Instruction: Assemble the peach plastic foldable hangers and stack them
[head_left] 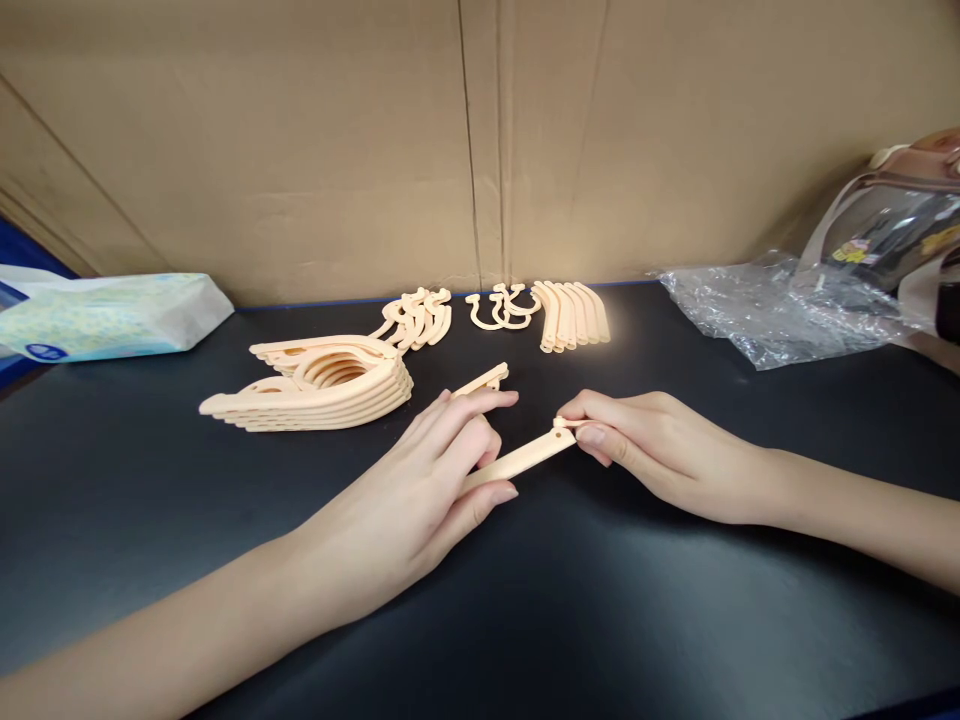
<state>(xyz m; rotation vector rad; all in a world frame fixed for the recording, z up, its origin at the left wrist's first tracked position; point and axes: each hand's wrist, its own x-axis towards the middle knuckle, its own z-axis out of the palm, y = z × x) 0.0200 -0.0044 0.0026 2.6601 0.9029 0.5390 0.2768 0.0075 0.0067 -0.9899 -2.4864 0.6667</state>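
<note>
Right above the middle of the black desk point(525, 620), a pale beige hanger piece point(525, 458) points one arm to the right and the other to the far side. The left hand point(427, 470) grips it, fingers over the top and thumb at the near edge. At the tip of the right-hand arm, the right hand point(660, 445) pinches a small beige part point(559, 423) between thumb and fingers; how far it is seated cannot be told. Left of the hands lies a stack of matching hanger pieces point(337, 405). Farther off, from left to right, are a heap of curved parts point(424, 318), some loose hooks point(506, 310) and a row of curved strips point(574, 315). A tissue pack point(127, 315) lies far left; crumpled clear plastic point(795, 310) and a see-through bag point(892, 225) sit far right, before a cardboard wall point(300, 150).
</note>
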